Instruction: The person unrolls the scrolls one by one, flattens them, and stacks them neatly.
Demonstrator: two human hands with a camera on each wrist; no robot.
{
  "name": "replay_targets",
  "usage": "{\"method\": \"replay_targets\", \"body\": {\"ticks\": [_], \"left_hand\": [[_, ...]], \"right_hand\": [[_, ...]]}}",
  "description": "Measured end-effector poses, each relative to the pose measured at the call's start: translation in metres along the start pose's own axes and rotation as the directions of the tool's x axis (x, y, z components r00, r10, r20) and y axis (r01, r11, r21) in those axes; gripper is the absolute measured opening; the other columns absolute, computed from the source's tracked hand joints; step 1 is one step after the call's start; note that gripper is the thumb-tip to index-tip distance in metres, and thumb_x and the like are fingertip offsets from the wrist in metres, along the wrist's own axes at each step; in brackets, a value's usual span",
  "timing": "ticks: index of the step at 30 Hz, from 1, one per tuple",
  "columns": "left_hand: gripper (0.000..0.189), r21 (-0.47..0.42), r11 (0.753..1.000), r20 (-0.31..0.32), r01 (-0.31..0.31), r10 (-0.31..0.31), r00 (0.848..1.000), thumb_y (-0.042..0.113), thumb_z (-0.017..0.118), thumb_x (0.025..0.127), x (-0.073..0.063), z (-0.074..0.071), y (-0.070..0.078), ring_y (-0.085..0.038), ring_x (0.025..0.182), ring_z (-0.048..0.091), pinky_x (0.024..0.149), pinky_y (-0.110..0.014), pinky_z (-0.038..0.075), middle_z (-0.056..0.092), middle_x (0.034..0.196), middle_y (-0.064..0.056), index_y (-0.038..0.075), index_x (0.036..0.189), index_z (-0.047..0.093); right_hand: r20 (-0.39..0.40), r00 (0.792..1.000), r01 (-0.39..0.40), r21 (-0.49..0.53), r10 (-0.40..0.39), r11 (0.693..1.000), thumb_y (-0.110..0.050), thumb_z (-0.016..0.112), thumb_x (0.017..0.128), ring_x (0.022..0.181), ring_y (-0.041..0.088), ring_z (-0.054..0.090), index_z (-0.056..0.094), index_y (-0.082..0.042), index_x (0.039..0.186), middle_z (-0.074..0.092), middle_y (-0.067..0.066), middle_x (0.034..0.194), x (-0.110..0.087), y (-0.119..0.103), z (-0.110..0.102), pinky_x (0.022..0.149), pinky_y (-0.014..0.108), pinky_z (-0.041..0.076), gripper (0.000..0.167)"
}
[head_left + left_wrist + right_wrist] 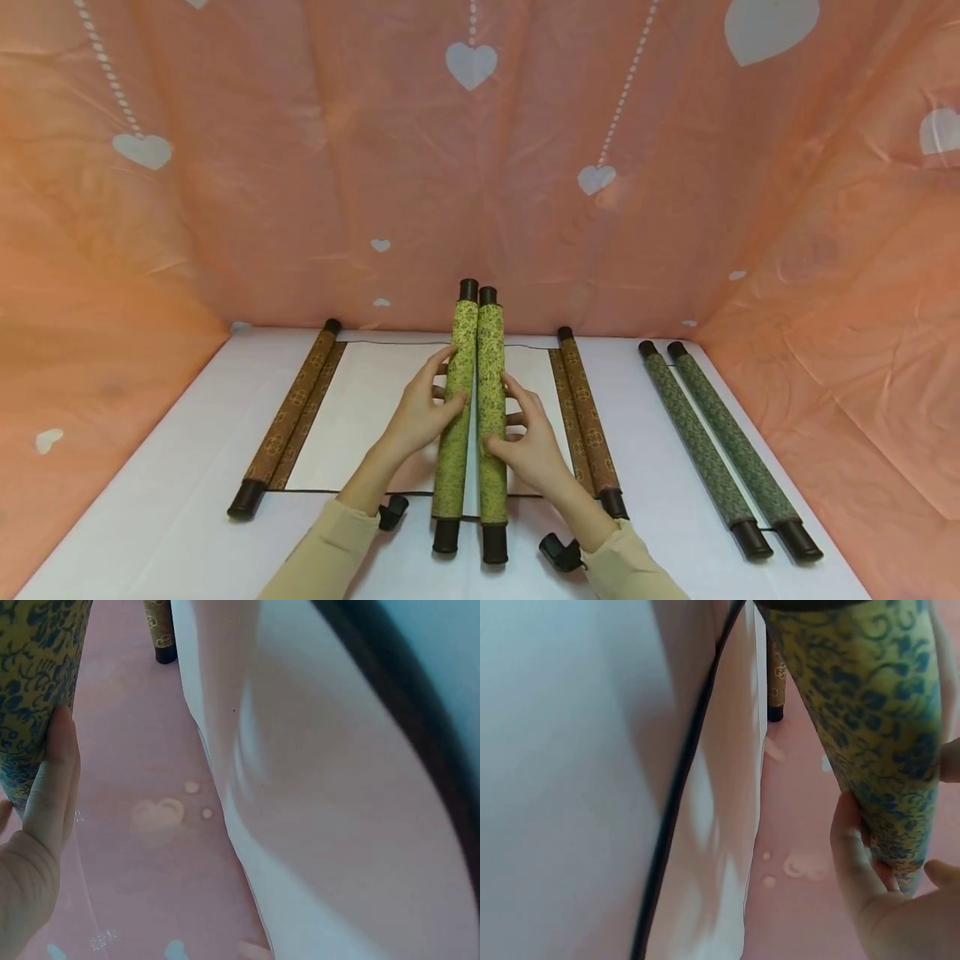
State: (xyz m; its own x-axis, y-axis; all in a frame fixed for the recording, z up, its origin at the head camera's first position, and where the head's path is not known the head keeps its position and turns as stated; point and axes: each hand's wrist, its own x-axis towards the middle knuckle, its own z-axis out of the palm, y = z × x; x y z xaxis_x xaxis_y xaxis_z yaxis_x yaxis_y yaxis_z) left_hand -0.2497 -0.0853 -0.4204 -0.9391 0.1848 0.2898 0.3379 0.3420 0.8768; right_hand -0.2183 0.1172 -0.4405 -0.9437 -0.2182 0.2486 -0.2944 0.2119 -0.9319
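Two hands (420, 410) (536, 450) grip floral, cylindrical yellow-green rolls (463, 360) (491, 400).

The head camera looks forward and down; 2 close wrist views share its pink backdrop (480, 192).

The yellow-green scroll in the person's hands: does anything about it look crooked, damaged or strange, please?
Slightly askew: in the head view, its left roll and right roll nearly meet at the far end but spread apart toward the near end, so they look not parallel. I see no damage.
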Motion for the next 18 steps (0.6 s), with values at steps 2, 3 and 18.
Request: {"method": "replay_targets", "body": {"ticks": [2, 3, 18], "left_hand": [[0.07, 0.022, 1.0, 0.005, -0.01, 0.01, 1.0, 0.008, 0.067, 0.098, -0.001, -0.001, -0.001, -0.028, 0.095, 0.064, 0.072, -0.036, 0.056, 0.052, 0.144, -0.02, 0.022, 0.161, 0.041], [0.068, 0.033, 0.999, 0.006, -0.014, 0.014, 1.0, 0.007, 0.066, 0.098, -0.002, -0.002, -0.001, -0.028, 0.096, 0.064, 0.072, -0.036, 0.056, 0.052, 0.144, -0.02, 0.022, 0.16, 0.043], [0.045, 0.077, 0.997, 0.003, 0.006, -0.006, 1.0, 0.011, 0.066, 0.098, 0.001, -0.007, -0.003, -0.03, 0.11, 0.058, 0.085, -0.046, 0.051, 0.056, 0.137, -0.014, 0.02, 0.143, 0.065]], "right_hand": [[0.013, 1.0, -0.017, 0.016, 0.017, 1.0, 0.004, 0.07, 0.087, 0.103, 0.025, 0.059, 0.032, -0.022, 0.165, 0.04, 0.018, 0.151, -0.001, -0.001, -0.001, 0.077, 0.028, 0.056, 0.091], [0.019, 1.0, -0.024, 0.025, 0.023, 0.999, 0.005, 0.068, 0.086, 0.102, 0.025, 0.059, 0.032, -0.023, 0.165, 0.039, 0.018, 0.152, -0.002, -0.001, -0.001, 0.075, 0.029, 0.056, 0.091], [0.04, 0.988, -0.152, 0.08, 0.149, 0.985, 0.002, 0.062, 0.09, 0.118, 0.037, 0.054, 0.052, -0.025, 0.154, 0.035, 0.017, 0.162, 0.004, -0.002, -0.012, 0.071, 0.036, 0.047, 0.071]]}}
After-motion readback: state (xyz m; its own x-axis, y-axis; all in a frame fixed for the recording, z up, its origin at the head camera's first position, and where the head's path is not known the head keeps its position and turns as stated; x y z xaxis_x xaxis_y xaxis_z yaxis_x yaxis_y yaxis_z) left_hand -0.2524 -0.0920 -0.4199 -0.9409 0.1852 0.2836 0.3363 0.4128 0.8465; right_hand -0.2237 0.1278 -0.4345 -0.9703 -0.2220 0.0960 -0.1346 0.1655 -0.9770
